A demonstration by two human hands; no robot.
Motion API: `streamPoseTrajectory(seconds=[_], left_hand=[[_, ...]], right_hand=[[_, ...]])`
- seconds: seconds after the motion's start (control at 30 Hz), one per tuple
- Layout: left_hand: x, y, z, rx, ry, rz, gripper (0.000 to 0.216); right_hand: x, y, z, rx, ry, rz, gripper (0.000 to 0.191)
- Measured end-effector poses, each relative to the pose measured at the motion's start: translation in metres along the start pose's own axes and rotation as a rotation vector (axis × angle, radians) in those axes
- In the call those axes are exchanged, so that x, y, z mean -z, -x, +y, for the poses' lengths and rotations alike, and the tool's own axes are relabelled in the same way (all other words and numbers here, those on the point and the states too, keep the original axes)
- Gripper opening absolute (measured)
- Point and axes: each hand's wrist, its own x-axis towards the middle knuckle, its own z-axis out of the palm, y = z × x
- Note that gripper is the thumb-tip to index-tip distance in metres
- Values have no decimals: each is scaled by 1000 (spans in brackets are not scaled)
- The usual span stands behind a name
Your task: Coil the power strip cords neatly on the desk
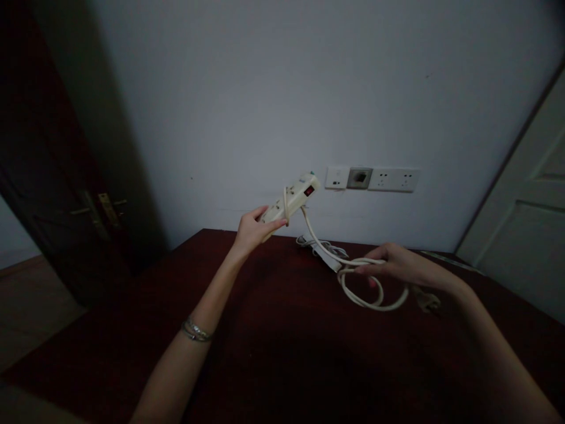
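Note:
A white power strip (296,197) with a red switch is held up at a tilt by my left hand (255,229), whose fingers are closed around its lower end. One turn of its cord wraps across the strip's body. From the strip's side the white cord (311,229) runs down to my right hand (395,264), which is closed on the looped cord above the table. The cord's plug (427,300) hangs to the right of that hand. Behind the loops, a second white power strip (326,257) with bundled cord lies on the table.
The dark red table (273,330) stands against a pale wall (265,88). Wall sockets (394,180) and a grey wall plate (359,178) sit just above its back edge. A dark door (57,176) is at left, a white door (525,224) at right.

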Motion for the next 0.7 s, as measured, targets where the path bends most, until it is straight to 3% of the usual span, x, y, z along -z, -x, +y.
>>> streamPoseTrajectory(seconds=[0.1,0.27,0.47,0.7], left_hand=[[-4,-3,-15,0,-217,-7,59],[-41,19,-22,-125,-622,-302,59],[-86,53,-28,-388,-859,-585,59],[-87,47,-54,-462,-706,-885,57]], right_hand=[[-13,13,-28,63,24,-106,36],[-29,22,-52,101,40,-203,17],[-20,4,-21,139,100,-110,18],[-16,-25,9,178,206,161,24]])
